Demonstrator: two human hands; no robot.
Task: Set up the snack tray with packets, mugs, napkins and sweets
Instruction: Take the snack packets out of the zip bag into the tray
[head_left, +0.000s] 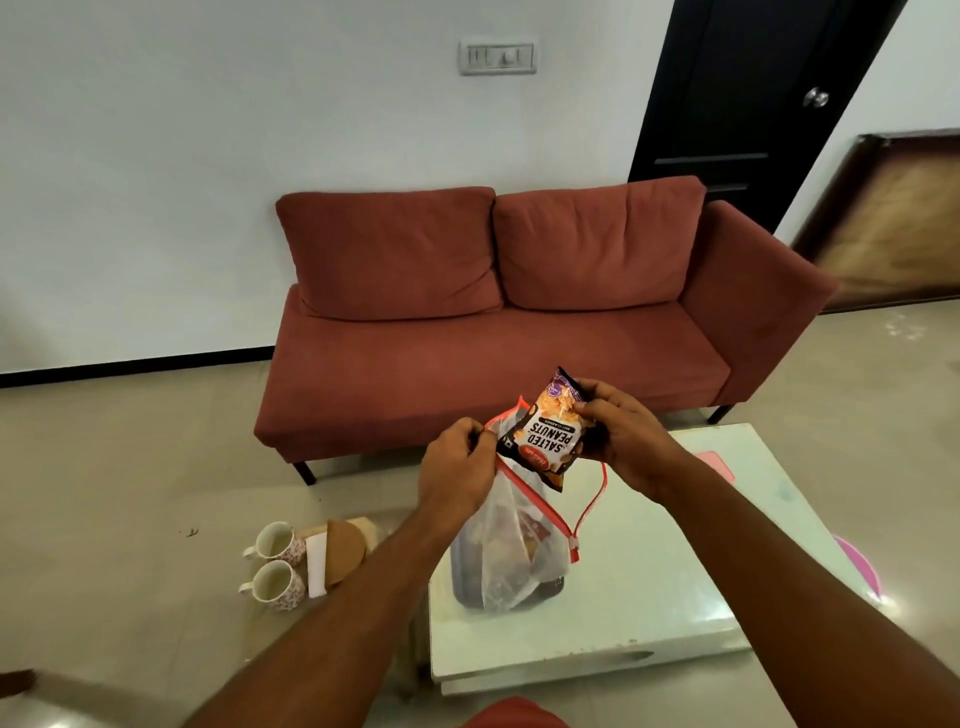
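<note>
My right hand pinches a salted peanuts packet and holds it just above the mouth of a clear zip bag with a red zipper edge. My left hand grips the bag's left rim and holds it up. The bag hangs over a dark tray on the low white table; more packets show dimly inside it. Two floral mugs lie on the floor at the left, beside a white napkin stack and round brown coasters.
A red sofa stands against the wall behind the table. A pink object pokes out past the table's right edge. A black door and a leaning framed board are at the far right.
</note>
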